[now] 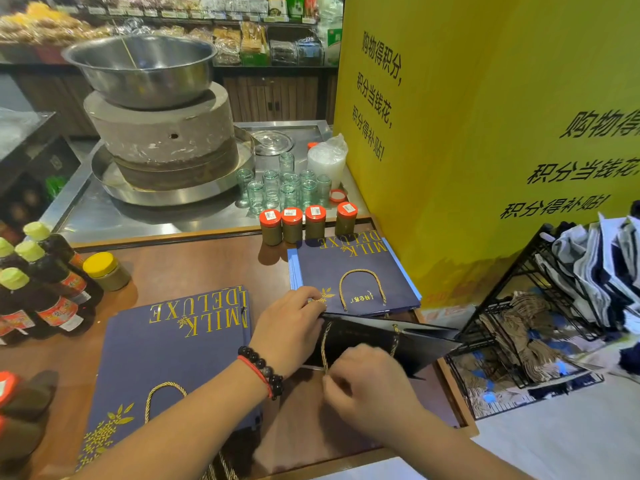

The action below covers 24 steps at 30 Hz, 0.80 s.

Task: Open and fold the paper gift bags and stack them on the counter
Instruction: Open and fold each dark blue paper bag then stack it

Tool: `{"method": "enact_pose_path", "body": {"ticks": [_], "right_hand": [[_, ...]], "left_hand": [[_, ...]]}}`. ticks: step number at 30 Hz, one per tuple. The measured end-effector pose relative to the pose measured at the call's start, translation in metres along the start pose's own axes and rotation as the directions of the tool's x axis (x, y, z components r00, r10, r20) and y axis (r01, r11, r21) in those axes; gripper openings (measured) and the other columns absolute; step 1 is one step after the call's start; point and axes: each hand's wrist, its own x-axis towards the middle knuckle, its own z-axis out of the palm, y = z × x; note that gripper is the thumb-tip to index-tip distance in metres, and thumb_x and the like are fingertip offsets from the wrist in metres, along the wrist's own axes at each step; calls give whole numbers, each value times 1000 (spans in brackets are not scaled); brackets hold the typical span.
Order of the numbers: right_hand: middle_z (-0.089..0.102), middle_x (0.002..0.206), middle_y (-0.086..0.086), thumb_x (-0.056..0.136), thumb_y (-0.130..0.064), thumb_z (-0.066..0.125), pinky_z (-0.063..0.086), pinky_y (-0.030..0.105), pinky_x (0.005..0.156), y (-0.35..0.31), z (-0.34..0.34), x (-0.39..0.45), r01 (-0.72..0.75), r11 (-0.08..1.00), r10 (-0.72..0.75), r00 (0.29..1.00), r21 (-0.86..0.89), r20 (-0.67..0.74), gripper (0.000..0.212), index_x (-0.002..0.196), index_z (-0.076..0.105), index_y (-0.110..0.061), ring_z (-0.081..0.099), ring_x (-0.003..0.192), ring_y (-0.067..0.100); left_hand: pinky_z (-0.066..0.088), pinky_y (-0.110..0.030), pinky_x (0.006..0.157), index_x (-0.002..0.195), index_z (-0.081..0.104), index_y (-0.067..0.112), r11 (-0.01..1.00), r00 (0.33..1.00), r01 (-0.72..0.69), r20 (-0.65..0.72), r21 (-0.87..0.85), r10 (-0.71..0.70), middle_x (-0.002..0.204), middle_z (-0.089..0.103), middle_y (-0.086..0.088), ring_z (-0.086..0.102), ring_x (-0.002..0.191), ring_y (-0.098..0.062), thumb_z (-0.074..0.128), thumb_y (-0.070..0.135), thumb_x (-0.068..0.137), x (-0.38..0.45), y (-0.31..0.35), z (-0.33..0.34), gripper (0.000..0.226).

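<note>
Both hands hold a dark blue paper bag (pixel 381 341): left hand (pixel 287 327) grips its top edge, right hand (pixel 367 379) pinches its gold rope handle (pixel 324 355).

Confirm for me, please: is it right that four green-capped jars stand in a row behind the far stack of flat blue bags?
Not quite: the four jars have red caps, not green, as the head view shows. They do stand in a row behind the far stack of flat blue bags.

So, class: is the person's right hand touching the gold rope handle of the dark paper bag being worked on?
Touching. The head view shows the right hand pinching the gold rope handle of the dark bag.
</note>
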Motion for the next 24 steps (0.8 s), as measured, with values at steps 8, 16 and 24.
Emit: {"method": "enact_pose_path", "body": {"ticks": [8,16,24], "right_hand": [[66,113,5,96,-41,35,41,34,79,74,-68,65,-482,845,522,837,-231,165,32,113,59,-30,58,101,28],[67,109,-5,92,-25,62,46,24,79,85,-63,66,-567,769,351,760,295,547,30,121,62,-32,62,94,11],[65,66,7,91,12,48,54,29,60,100,-81,59,-174,-126,628,748,977,214,22,87,60,-7,57,53,16]], "left_hand": [[48,-29,49,81,68,14,1000,1000,17,24,13,-18,97,65,0,63,74,-21,81,9,66,-2,5,-2,20],[40,-25,44,73,69,12,996,997,80,16,30,-80,94,66,-1,63,70,-22,83,6,63,-1,11,1,19],[41,-29,47,78,68,15,998,998,66,8,20,-67,93,65,0,61,67,-23,81,8,66,-6,7,1,19]]}}
